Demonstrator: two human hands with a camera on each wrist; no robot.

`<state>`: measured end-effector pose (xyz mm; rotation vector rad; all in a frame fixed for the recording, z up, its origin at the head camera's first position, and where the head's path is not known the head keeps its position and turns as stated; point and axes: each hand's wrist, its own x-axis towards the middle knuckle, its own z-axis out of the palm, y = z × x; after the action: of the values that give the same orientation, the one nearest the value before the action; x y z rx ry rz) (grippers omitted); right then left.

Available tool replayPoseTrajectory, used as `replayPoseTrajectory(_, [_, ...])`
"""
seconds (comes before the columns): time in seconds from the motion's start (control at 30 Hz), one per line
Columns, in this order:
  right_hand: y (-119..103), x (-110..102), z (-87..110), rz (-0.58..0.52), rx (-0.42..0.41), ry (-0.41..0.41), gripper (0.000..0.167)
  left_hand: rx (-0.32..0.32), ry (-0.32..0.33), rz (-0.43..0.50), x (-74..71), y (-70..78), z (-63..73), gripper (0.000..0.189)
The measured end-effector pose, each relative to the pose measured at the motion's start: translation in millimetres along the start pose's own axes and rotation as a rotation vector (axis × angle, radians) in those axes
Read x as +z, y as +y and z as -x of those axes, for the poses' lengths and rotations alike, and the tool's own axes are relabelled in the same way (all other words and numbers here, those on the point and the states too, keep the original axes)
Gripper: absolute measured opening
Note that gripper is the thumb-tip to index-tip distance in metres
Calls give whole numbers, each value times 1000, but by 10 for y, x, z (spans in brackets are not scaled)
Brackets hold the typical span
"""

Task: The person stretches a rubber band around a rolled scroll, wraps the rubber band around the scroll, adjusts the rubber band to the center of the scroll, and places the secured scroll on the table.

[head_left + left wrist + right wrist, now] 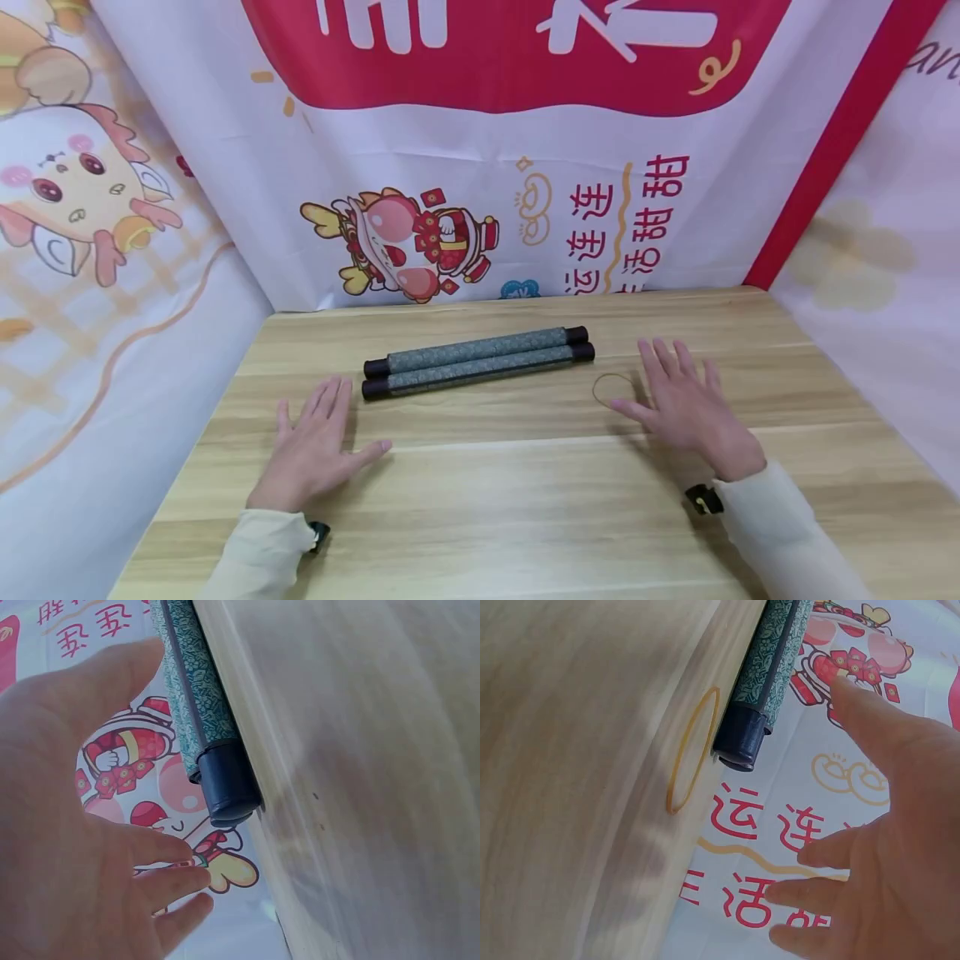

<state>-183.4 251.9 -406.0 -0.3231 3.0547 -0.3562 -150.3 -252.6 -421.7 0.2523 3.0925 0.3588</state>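
Note:
A scroll lies near the back of the wooden table, rolled into two parallel rolls side by side. Its covering is patterned grey-green, with dark knobs at the ends. To its left, my left hand is spread with straight fingers and holds nothing; the left wrist view shows one dark scroll end beyond the fingers. On the other side, my right hand has its fingers spread and is likewise holding nothing. Its thumb is close beside a thin yellow rubber band, which lies as a loop near the scroll's right end.
The light wood table reaches back to a white and red printed cloth hanging behind it. More printed cloth hangs along the left side, and another cloth along the right. Both wrists wear dark straps under pale sleeves.

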Motion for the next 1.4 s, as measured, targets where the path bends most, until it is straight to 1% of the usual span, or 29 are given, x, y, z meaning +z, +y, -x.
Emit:
replayPoseTrajectory(0.13, [-3, -34, -35, 58, -39, 38, 104, 38, 61, 1, 17, -8, -42, 108])
replayPoseTrajectory(0.27, [-21, -88, -89, 94, -75, 69, 96, 64, 115, 21, 8, 23, -98, 95])
replayPoseTrajectory(0.33, [-41, -117, -114, 101, -90, 78, 88, 78, 139, 39, -2, 59, -130, 87])
replayPoseTrajectory(0.4, [-62, -134, -136, 95, -111, 87, 76, 97, 157, 54, -11, 104, -168, 78])
replayPoseTrajectory(0.47, [-89, -155, -155, 73, -132, 88, 63, 118, 170, 70, -20, 157, -203, 70])
replayPoseTrajectory(0.53, [-125, -170, -178, 35, -143, 68, 51, 136, 173, 76, -31, 212, -238, 62])
replayPoseTrajectory(0.67, [-210, -197, -230, -33, -146, 0, 36, 162, 158, 72, -46, 317, -315, 54])
replayPoseTrajectory(0.73, [-242, -205, -256, -42, -143, -25, 32, 174, 146, 78, -50, 369, -355, 53])
replayPoseTrajectory(0.8, [-259, -203, -279, -45, -143, -41, 29, 189, 129, 103, -44, 417, -396, 53])
replayPoseTrajectory(0.97, [-268, -149, -353, -47, -152, -71, 19, 214, 42, 191, -32, 528, -501, 64])
replayPoseTrajectory(1.07, [-268, -105, -398, -60, -161, -92, 11, 220, 2, 209, -31, 604, -576, 70])
replayPoseTrajectory(1.13, [-266, -76, -420, -67, -169, -100, 10, 234, -9, 203, -30, 661, -631, 72])
replayPoseTrajectory(1.3, [-256, 19, -462, -52, -180, -108, 11, 274, -13, 160, -12, 801, -770, 73])
replayPoseTrajectory(1.4, [-259, 73, -489, -40, -183, -108, 9, 281, -13, 152, -3, 873, -836, 75])
